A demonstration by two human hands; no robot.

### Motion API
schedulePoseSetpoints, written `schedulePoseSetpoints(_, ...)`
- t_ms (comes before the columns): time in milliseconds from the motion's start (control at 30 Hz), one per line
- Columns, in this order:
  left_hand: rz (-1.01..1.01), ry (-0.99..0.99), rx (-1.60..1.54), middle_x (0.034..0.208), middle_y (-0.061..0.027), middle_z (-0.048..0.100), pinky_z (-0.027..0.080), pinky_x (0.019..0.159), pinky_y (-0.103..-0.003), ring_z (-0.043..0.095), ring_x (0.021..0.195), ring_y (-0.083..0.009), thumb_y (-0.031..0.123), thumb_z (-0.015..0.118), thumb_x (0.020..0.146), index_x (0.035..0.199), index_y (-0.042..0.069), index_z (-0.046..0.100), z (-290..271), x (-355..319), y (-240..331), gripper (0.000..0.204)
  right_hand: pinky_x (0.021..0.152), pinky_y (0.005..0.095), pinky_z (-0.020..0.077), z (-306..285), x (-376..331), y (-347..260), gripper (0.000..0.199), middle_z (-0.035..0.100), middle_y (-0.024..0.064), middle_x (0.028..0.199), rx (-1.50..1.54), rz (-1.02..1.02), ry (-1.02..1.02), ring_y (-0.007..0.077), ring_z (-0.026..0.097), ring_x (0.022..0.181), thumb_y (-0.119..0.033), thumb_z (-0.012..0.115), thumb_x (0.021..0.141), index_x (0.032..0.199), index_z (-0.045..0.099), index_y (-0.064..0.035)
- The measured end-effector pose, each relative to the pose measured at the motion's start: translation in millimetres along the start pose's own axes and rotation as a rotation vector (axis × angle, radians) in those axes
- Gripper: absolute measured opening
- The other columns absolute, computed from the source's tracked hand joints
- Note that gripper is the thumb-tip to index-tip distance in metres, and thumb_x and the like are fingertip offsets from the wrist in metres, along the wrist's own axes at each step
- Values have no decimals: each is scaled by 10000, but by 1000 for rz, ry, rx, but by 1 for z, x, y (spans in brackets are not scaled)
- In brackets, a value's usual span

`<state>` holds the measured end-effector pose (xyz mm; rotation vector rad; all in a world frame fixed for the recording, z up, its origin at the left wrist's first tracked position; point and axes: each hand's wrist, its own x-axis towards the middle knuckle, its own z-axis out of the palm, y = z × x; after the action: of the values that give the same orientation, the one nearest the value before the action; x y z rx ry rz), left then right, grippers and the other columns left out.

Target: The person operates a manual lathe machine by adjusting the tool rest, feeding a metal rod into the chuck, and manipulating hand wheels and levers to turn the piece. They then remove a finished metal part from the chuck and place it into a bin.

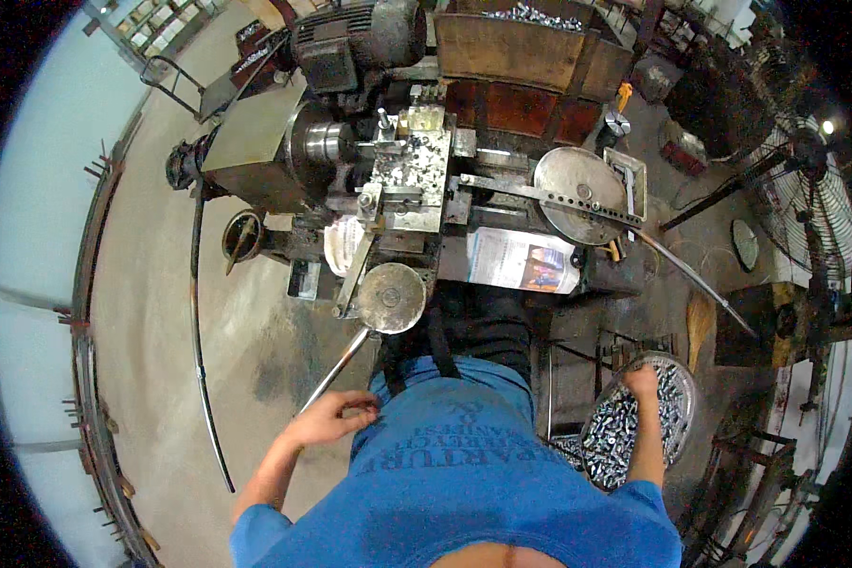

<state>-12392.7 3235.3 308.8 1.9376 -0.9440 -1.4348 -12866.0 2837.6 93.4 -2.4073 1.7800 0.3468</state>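
Parts (613, 431) in tray (692, 405), right grip (641, 381) over them

Right fingers (639, 379) at metal parts (625, 431) in round tray (692, 402)

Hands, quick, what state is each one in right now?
Left hand: open, loosely curved, no object visible in it.
Right hand: at the metal parts; whether it grips any cannot be told.

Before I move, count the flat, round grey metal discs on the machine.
2: a smaller disc nearer the left hand; a larger disc farther right, crossed by a perforated grey metal bar. More may be hidden.
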Motion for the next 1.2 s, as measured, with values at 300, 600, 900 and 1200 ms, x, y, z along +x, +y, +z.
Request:
schedulePoseSetpoints(300,336,206,-381,805,-119,624,479,698,-273,603,721,-142,57,458,861,1013,-58,542,-51,31,82,209,820,301,421,-141,-40,-126,338,551,125,943,955,-335,224,266,545,929,-49,533,556,860,682,-41)
schedulePoseSetpoints(600,497,-42,-555,895,-83,631,460,743,-260,586,819,-136,298,553,857,1026,-33,578,-32,80,125,373,812,327,416,-273,-113,-355,444,480,128,1017,1049,-1323,121,251,519,901,-202,580,532,936,659,-37)
schedulePoseSetpoints(900,517,225,-265,679,-36,592,426,577,-247,542,636,-85,308,565,845,821,1,614,-50,79,94,312,802,345,441,-278,-130,-389,390,490,173,1013,785,-1351,167,305,533,897,-130,584,529,901,641,-24)
schedulePoseSetpoints(1200,631,417,-92,615,-40,579,414,498,-246,526,558,-82,226,594,817,819,-16,610,-103,53,100,243,805,397,448,-318,-108,-446,340,546,211,1012,549,-1557,78,362,534,919,-167,616,537,832,638,1)
